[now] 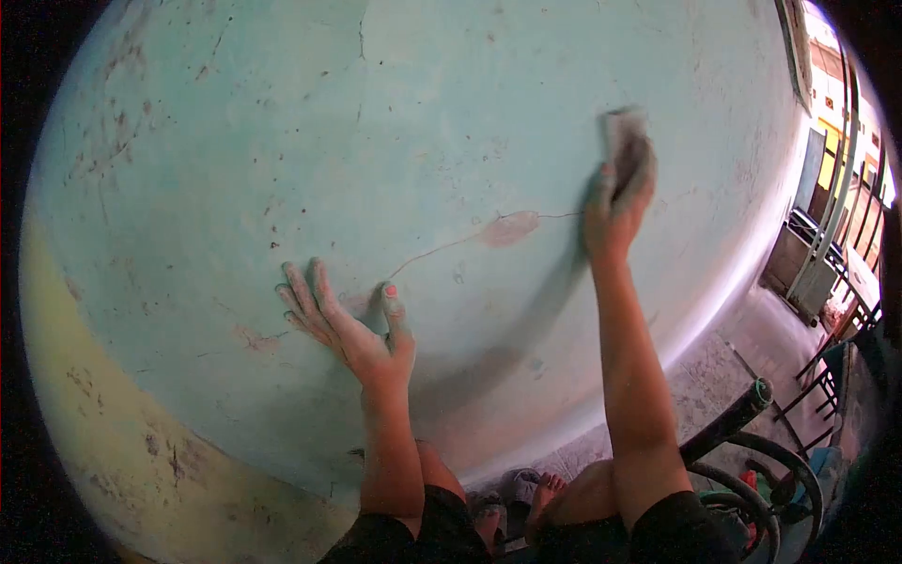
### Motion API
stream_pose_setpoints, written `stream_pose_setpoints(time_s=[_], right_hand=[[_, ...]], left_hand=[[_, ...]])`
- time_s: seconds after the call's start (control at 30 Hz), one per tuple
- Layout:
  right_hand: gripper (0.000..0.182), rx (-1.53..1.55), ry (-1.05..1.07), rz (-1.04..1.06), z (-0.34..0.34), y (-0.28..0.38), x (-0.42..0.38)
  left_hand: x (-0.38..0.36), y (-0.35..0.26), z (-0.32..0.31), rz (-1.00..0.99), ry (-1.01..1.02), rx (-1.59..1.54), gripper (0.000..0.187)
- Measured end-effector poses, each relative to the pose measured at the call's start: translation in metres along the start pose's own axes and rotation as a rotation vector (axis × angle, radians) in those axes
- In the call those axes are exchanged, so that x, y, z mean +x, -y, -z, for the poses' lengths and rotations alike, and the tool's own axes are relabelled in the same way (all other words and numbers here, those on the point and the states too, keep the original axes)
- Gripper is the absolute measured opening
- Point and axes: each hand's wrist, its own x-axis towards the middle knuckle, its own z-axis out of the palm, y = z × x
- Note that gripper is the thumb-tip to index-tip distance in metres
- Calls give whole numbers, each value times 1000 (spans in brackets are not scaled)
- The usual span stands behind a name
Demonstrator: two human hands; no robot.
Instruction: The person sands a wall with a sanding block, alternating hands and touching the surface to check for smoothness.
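A pale green wall (451, 113) with cracks and dark specks fills most of the view. My left hand (348, 324) lies against it with fingers spread, dusty and holding nothing. The thumb is beside a thin crack that runs right to a pinkish bare patch (510, 228). Higher up and to the right, my right hand (620, 202) is closed around a greyish piece of sandpaper (627, 124) pressed to the wall. That hand is slightly blurred, and its fingers partly cover the sandpaper.
Dark curved metal tubing (752, 404) rises at lower right, close to my right forearm. Bare feet (545, 489) show on the floor below. A yellowish wall strip (141, 414) runs along the lower left. Railings (850, 188) stand in the bright opening at right.
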Motion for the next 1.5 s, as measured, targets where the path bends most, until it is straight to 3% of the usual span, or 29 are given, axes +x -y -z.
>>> stream_pose_setpoints(time_s=[0.1,0.17,0.2,0.3,0.37,0.43,0.53,0.6,0.63,0.67,0.73,0.8,0.9,0.97,1.0,1.07,1.17,1.37,1.5], right_hand=[[57,-26,95,191,3,17,5],[56,33,137,113,11,-11,18],[55,211,61,-125,13,-19,20],[54,-21,-49,-257,12,-37,16],[54,28,-25,-69,-2,-19,8],[58,95,60,285,-8,26,1],[61,116,337,554,5,53,11],[63,163,308,256,6,18,12],[63,258,193,41,6,9,14],[64,52,136,-127,16,1,17],[67,6,28,-104,15,-8,28],[71,150,-12,-194,24,-1,31],[75,213,60,-114,28,34,36],[79,357,111,-57,25,64,32],[79,367,122,-62,24,79,27],[84,487,233,90,22,105,17],[93,466,352,240,22,129,1],[98,699,525,50,21,154,-13],[97,607,640,55,25,160,-13]], left_hand=[[1,2,1,-8,-20,-40,77],[-1,7,2,-61,6,-16,79],[-3,7,4,-53,-8,-17,79],[-4,8,8,-56,67,7,80],[-4,5,6,-38,60,6,81],[-3,3,4,-21,61,3,81],[-2,-1,6,-13,65,-25,81],[-1,3,9,-19,57,-45,80],[-2,5,10,-30,70,-39,80],[-3,6,10,-41,81,-36,79],[-4,5,10,-36,65,-46,79],[-1,3,8,-33,62,-59,78],[5,-6,21,-14,62,-68,75],[9,-9,33,17,21,-326,68],[9,-11,40,25,21,-312,68],[8,-14,50,159,-92,-660,59],[1,-14,59,105,-51,-788,53],[2,-30,49,247,82,-1111,48],[3,-39,47,425,113,-1256,50]])
